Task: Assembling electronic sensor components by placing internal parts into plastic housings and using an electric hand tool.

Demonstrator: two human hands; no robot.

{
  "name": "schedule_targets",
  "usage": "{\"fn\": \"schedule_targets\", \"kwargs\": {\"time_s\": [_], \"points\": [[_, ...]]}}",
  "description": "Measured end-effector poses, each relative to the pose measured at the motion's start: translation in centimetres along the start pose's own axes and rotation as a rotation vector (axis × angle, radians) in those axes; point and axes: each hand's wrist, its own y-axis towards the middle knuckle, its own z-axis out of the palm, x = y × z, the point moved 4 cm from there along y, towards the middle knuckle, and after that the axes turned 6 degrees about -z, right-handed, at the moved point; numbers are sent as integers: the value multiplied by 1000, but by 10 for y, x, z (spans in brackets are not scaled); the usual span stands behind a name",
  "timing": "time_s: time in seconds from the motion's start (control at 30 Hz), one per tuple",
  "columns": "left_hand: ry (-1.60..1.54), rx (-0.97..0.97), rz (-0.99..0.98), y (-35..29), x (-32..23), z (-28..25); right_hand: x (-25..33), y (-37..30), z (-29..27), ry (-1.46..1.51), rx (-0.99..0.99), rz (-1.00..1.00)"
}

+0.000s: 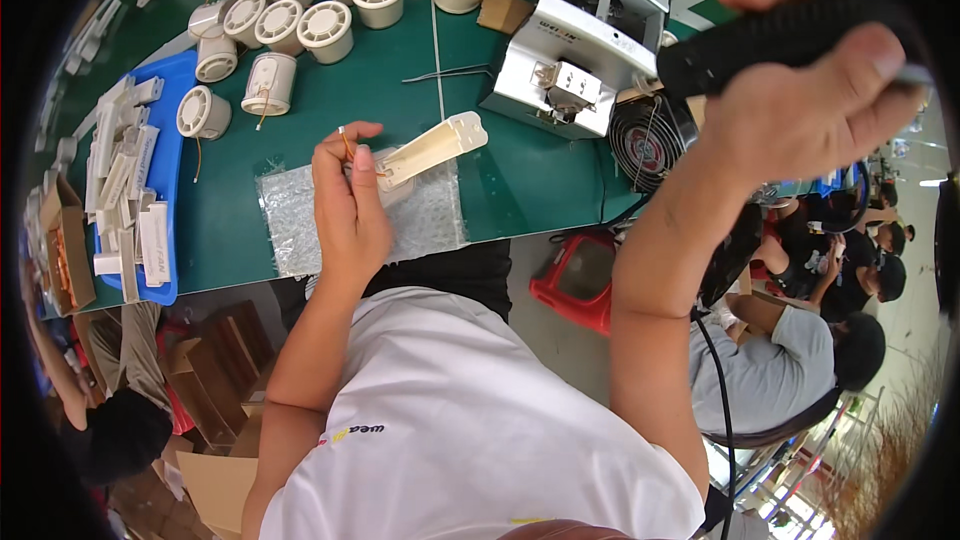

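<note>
My left hand (350, 200) is closed over the bubble wrap sheet (290, 225), on the near part of the green bench. It grips a cream plastic handle shell (435, 148), long and hollow, which points up and to the right. A thin orange-brown wire (347, 144) with a small white connector sticks up by my left fingers. The shell's lower end is partly hidden by that hand. High at the right, my raised right hand (815, 115) is wrapped round a black box-shaped device (780, 35), close to the camera and slightly blurred; its exact kind does not show.
Several round white fan heads (325, 28) stand across the back left. A blue tray (172, 160) of white plastic parts lies left. A silver machine (590, 35) and a black cooling fan (645, 143) stand right. Beyond the edge are a red stool (575, 285) and seated people.
</note>
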Motion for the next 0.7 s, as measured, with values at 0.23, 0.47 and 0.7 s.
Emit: {"fn": "schedule_targets", "kwargs": {"time_s": [0.23,0.47,0.7], "points": [[-121,15,-25,5,10,0,2,-12,13,-50,-155,82],[-246,-31,-90,1,19,5,4,-39,23,561,-91,556],[-355,-42,-54,-4,23,2,29,-58,68,753,-95,597]]}}
